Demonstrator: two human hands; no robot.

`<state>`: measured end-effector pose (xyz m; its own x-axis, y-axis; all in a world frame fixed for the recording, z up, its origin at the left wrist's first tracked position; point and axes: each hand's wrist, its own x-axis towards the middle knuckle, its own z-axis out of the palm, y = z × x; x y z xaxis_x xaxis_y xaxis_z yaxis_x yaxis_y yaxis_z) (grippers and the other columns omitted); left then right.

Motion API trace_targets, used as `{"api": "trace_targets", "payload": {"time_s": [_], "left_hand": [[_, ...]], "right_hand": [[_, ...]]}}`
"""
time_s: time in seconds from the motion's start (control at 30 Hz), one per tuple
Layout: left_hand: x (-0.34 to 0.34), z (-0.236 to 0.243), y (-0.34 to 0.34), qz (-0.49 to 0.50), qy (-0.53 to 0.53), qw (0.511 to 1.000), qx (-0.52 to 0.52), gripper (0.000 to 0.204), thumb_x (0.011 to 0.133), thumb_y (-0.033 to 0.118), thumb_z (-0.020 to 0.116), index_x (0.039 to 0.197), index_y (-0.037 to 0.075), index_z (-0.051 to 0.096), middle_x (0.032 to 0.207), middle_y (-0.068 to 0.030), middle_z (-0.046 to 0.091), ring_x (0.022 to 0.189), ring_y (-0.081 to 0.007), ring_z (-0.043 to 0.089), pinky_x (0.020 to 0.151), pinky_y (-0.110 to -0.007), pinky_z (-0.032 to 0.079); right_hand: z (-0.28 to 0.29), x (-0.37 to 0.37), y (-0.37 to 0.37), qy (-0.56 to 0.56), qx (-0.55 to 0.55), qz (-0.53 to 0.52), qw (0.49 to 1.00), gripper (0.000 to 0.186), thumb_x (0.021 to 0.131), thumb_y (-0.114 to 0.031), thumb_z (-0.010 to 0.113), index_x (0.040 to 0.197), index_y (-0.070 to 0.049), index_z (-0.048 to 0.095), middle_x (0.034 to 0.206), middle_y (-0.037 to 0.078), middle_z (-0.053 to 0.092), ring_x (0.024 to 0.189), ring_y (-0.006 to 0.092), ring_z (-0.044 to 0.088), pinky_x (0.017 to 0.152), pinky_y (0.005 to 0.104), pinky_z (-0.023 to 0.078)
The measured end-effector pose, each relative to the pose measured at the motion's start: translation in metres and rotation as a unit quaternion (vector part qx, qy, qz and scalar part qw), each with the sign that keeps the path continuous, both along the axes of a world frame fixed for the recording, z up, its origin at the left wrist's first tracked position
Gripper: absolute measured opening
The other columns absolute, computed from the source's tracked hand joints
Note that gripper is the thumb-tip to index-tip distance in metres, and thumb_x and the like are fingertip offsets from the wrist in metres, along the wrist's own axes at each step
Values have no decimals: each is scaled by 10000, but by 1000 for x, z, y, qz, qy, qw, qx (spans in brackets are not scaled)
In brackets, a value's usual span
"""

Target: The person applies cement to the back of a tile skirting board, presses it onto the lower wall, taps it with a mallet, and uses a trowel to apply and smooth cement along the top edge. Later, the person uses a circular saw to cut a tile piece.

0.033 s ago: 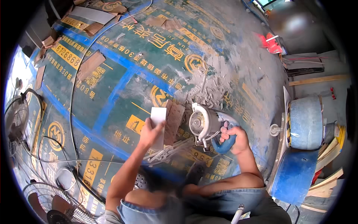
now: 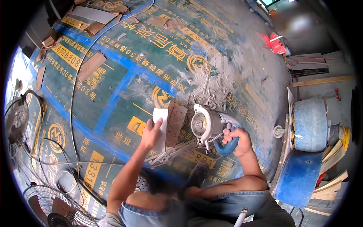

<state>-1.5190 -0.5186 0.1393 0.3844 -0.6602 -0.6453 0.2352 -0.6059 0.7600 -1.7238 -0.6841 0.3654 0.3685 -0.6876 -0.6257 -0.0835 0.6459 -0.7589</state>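
Observation:
My left hand [image 2: 152, 133] grips a narrow white tile strip [image 2: 160, 114] between thumb and fingers. The strip lies along the left side of a dusty reddish-brown block [image 2: 176, 125] on the floor. To the right, my right hand [image 2: 241, 140] is wrapped round the blue handle of a handheld power cutter [image 2: 204, 123]. The cutter has a pale metal housing, and its round flange side is turned to the left. A gap separates it from the white strip. The cutter's lower edge and the far side of its handle are partly hidden.
Pale offcuts and dust [image 2: 213, 89] lie beyond the cutter. A grey cable [image 2: 72, 109] crosses the printed green floor covering. Fans [image 2: 56, 206] stand at left. Blue buckets [image 2: 298, 176] and wood strips [image 2: 332, 189] are at right. A lit cigarette [image 2: 241, 216] shows at the bottom.
My left thumb has shifted slightly up and left on the white tile strip. The cutter and my right hand look almost unmoved.

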Motion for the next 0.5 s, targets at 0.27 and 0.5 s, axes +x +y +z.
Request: {"api": "trace_targets", "payload": {"time_s": [0.27,0.5], "left_hand": [[-63,-66,-12,288,287,907,-112,476,1104,367,409,1326,-35,536,1133,-108,677,947,-192,647,861,-331,536],[-78,-40,-11,331,386,849,-142,407,1103,269,446,1319,-66,529,1200,-95,657,1088,-169,608,994,-309,461]], "right_hand": [[-48,-7,-44,12,-40,99,994,263,720,-58,553,982,-75,544,797,49,504,669,155,482,673,339,438],[-69,12,-65,17,-57,149,987,263,714,-77,544,977,-75,543,784,39,495,667,155,472,670,340,435]]}}
